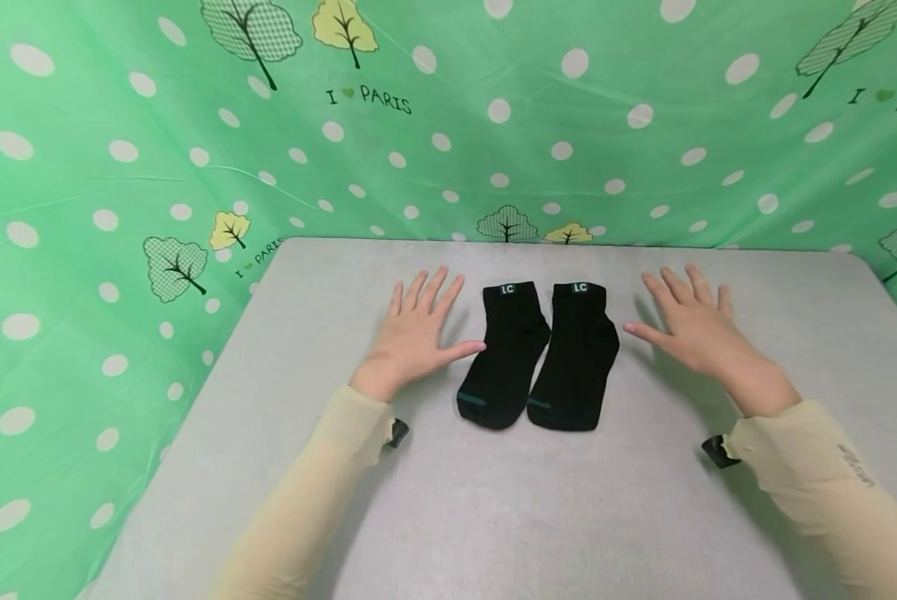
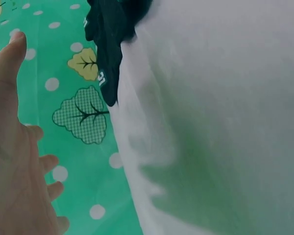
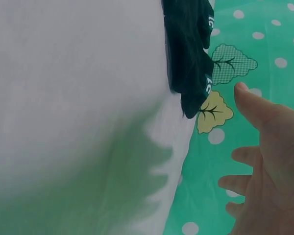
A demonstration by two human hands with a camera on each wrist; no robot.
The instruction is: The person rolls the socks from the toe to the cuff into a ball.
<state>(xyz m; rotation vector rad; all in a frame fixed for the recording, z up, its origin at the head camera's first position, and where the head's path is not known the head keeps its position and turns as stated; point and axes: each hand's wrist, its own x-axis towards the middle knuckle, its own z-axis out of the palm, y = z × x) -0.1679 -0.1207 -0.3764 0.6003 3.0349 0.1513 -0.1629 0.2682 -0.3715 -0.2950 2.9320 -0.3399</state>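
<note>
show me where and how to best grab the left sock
Probably pinch the left sock by its cuff, coming from its left side with the left hand. The sock lies flat, its cuff at the far end and its left edge facing that hand, while the other sock lies close on its right, leaving little room there.

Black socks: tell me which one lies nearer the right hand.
The right sock in the head view: it lies between the left sock and the right hand, while the other lies nearer the left hand.
</note>
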